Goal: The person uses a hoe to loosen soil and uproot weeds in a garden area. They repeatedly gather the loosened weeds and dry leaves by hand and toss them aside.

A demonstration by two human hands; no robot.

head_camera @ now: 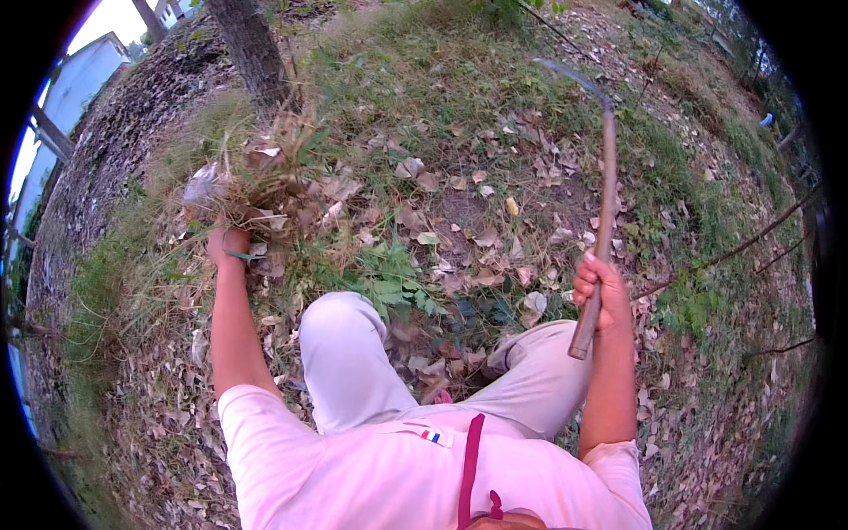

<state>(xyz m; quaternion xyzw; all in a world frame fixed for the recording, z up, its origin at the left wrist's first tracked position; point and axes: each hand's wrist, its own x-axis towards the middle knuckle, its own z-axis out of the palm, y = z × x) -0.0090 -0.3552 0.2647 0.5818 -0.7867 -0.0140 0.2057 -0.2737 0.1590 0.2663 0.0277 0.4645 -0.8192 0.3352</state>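
My right hand grips the wooden handle of a sickle near its butt end. The handle points away from me, and its thin curved blade bends to the left at the far end, raised over the grass. Out to the left, my left hand is closed around a loose bunch of cut grass and dry leaves. The bunch hides most of its fingers. Between the two hands lies ground with fallen leaves and short grass.
A tree trunk rises just beyond the bunch. Leafy green weeds grow in front of my bent knees. Thin bare branches reach in from the right. A pale building stands at the far left.
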